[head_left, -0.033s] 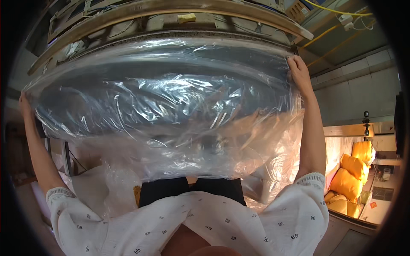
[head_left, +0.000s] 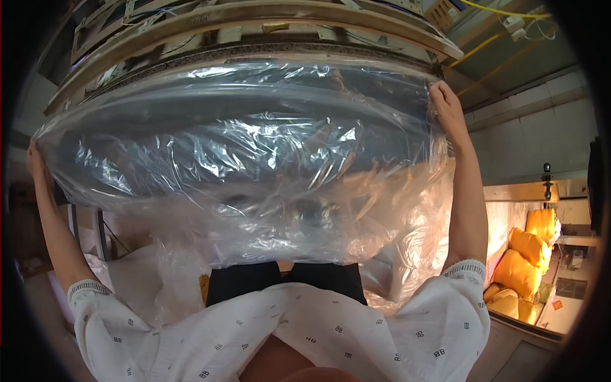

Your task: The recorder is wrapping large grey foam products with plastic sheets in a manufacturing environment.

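Observation:
A wide sheet of clear plastic film [head_left: 273,149] is stretched between my hands, wrinkled and shiny, over a long dark surface. My left hand [head_left: 37,160] is closed on the film's far left edge. At the far right corner, my right hand [head_left: 447,109] grips the film with bent fingers. The film's near part hangs in loose folds down to my lap, above my dark trousers [head_left: 245,283]. What lies under the film shows only as a dark, blurred shape.
Beyond the film runs a long curved wooden rail [head_left: 254,18], with a small yellow block [head_left: 275,27] behind it. Yellow cables [head_left: 477,49] hang at the upper right. Stuffed yellow bundles [head_left: 519,274] are piled at the right, beside a pale tiled wall [head_left: 528,130].
The film's wrinkles have shifted slightly, and the rail and yellow block sit a little higher in view. Both hands keep their hold in nearly the same places.

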`<control>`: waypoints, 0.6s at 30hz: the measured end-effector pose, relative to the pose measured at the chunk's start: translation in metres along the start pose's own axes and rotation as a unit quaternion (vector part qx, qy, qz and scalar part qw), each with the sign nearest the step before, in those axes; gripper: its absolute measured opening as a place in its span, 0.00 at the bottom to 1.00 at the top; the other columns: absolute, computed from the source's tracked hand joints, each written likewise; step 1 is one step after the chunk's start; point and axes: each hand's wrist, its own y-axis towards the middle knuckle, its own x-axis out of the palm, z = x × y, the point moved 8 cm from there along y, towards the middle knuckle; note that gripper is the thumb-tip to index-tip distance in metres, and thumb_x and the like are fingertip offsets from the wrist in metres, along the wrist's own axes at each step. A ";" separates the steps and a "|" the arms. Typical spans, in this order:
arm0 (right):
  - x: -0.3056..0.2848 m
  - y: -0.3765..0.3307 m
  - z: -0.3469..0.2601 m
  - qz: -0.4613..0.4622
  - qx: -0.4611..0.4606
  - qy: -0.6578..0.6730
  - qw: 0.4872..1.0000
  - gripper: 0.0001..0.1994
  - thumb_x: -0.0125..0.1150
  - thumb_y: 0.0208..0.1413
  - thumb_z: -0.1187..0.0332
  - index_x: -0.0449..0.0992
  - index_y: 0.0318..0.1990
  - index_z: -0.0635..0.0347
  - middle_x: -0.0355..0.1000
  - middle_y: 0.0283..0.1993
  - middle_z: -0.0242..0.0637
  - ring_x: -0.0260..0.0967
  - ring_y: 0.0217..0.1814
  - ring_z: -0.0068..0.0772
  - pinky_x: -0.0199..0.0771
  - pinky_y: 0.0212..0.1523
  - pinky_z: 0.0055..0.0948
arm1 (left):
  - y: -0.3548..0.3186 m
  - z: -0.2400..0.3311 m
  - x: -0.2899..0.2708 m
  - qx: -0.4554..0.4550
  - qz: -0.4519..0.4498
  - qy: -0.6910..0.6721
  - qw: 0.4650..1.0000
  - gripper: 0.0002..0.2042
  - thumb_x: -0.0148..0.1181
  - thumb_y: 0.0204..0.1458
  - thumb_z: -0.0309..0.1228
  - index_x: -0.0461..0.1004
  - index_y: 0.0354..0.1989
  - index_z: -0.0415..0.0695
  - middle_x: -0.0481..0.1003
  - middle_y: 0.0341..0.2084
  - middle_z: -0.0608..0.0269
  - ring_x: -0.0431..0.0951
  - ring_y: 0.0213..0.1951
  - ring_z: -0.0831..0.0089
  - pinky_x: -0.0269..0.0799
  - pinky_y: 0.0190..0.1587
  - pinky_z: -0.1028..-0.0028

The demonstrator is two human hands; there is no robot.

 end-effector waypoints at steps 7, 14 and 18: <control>0.019 -0.092 -0.119 -0.011 -0.044 0.037 0.998 0.12 0.46 0.61 0.62 0.61 0.27 0.55 0.49 0.25 0.20 0.44 0.28 0.12 0.48 0.29 0.15 | -0.268 0.293 0.176 0.204 -0.152 0.025 0.967 0.21 0.53 0.53 0.38 0.67 0.52 0.41 0.72 0.46 0.57 0.72 0.47 0.67 0.68 0.46 0.72; 0.038 -0.142 -0.181 -0.043 -0.152 0.070 0.985 0.10 0.54 0.57 0.64 0.63 0.27 0.57 0.52 0.24 0.19 0.48 0.27 0.12 0.51 0.28 0.15 | -0.642 0.512 0.310 0.445 -0.341 -0.228 0.796 0.14 0.61 0.47 0.31 0.71 0.43 0.42 0.69 0.42 0.67 0.69 0.41 0.77 0.67 0.37 0.80; 0.021 -0.154 -0.164 -0.091 -0.157 -0.029 0.983 0.09 0.59 0.52 0.65 0.68 0.29 0.59 0.56 0.22 0.22 0.53 0.23 0.14 0.54 0.23 0.18 | -0.659 0.489 0.321 0.224 -0.488 -0.330 0.776 0.04 0.57 0.51 0.29 0.71 0.31 0.42 0.66 0.28 0.72 0.64 0.31 0.84 0.60 0.34 0.84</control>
